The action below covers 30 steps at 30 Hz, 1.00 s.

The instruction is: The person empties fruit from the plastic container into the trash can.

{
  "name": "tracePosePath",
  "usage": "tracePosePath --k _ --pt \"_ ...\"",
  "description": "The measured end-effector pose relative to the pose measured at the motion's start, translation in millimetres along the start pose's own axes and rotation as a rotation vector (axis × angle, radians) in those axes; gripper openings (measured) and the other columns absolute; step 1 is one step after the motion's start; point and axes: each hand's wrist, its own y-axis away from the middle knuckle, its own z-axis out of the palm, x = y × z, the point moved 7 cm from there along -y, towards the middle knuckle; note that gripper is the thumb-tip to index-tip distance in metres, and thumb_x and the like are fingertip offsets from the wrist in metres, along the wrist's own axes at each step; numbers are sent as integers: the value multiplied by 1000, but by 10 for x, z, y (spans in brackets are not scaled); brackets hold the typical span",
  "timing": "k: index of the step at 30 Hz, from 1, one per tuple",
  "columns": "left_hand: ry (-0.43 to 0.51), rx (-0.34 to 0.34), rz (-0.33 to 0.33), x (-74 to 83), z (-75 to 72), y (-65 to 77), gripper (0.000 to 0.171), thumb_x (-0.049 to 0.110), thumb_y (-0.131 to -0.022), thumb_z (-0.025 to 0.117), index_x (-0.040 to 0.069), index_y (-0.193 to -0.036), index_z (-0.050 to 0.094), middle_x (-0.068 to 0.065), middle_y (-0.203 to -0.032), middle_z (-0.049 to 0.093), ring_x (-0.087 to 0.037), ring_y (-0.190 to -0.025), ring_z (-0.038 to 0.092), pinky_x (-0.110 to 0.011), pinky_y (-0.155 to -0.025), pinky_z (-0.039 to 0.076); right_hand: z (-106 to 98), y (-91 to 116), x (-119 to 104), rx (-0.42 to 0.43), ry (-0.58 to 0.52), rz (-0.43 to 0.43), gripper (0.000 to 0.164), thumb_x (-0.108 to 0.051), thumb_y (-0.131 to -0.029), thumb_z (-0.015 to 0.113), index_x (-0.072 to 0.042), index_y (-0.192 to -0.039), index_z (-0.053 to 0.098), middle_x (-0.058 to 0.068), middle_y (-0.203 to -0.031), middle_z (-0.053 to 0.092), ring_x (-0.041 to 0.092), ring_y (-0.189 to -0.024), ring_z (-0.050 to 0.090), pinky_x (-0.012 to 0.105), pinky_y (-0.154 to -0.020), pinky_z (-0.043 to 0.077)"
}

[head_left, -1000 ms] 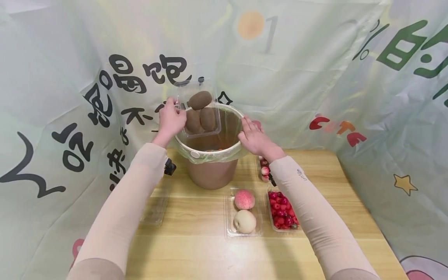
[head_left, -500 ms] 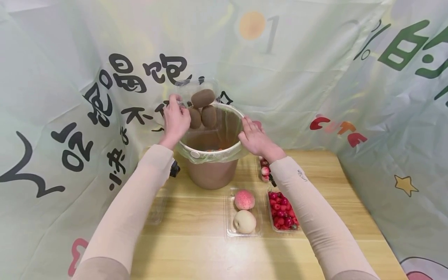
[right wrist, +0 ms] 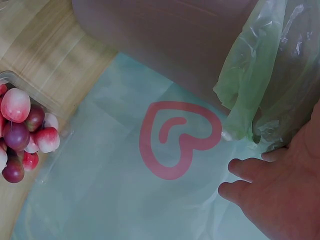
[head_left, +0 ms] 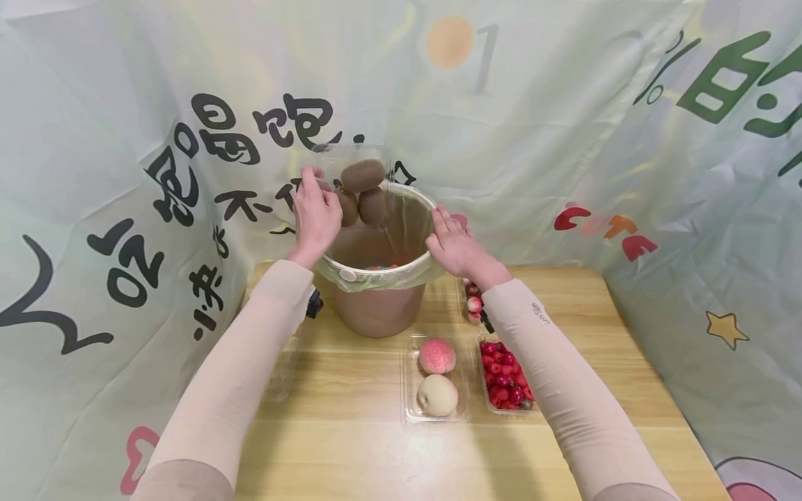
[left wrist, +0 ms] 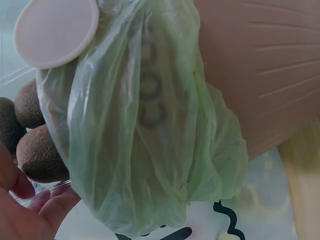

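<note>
My left hand [head_left: 316, 216] pinches the left edge of a clear plastic box [head_left: 366, 152] over the back of the bin's mouth. Inside the box are three brown kiwis [head_left: 363, 176], two side by side and one behind them. The left wrist view shows the kiwis [left wrist: 42, 155] just past the thumb and fingers. Below stands a brownish-pink bin [head_left: 379, 309] with a white rim and a green bag [left wrist: 130, 120] folded over it. My right hand [head_left: 460, 247] rests on the rim's right side, its fingers [right wrist: 245, 172] straight.
A clear box with two peaches [head_left: 437, 395] sits in front of the bin. Right of it is a box of red berries [head_left: 504, 379]. Round red-and-white fruits [right wrist: 30, 125] lie beyond my right wrist. Another clear box [head_left: 283, 372] stands left, partly behind my sleeve. Printed cloth [head_left: 532, 160] surrounds the table.
My left hand has moved right and slightly up with the box of kiwis, and the box has tilted over the bin. My right hand has stayed at the rim.
</note>
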Motion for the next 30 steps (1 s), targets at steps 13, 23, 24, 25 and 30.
tracePosePath --k 13,23,24,25,30 --pt "10 33 18 14 -12 4 33 -2 -96 47 -1 -129 48 -25 -104 63 -45 -100 61 -56 -90 50 -4 -8 0 1 -9 -5 73 -37 -106 21 -2 -169 3 18 -178 1 44 -164 9 64 -132 9" --pt "18 76 15 39 -44 -28 34 -2 -94 48 -4 -128 49 -24 -100 63 -47 -98 61 -57 -91 50 -4 -11 0 1 -7 -3 75 -39 -106 19 -2 -169 2 19 -178 1 45 -163 9 65 -132 8" --pt "18 78 14 37 -45 -30 34 -2 -94 49 -4 -128 49 -25 -100 63 -47 -98 61 -57 -91 50 -2 -13 3 1 -6 -2 75 -40 -106 18 -2 -169 2 19 -178 1 45 -163 9 64 -132 8" --pt "19 80 11 35 -47 -31 34 -2 -94 49 -4 -128 49 -24 -100 63 -47 -98 61 -57 -91 50 -2 -12 4 1 -7 -1 76 -41 -106 18 -2 -169 2 18 -178 0 44 -164 9 64 -132 9" --pt "16 66 -3 24 -42 -31 34 -1 -94 49 -2 -128 48 -23 -99 63 -46 -97 61 -57 -91 50 -8 -2 -4 -3 -6 3 76 -41 -106 18 -2 -169 2 18 -178 0 43 -164 8 63 -132 9"
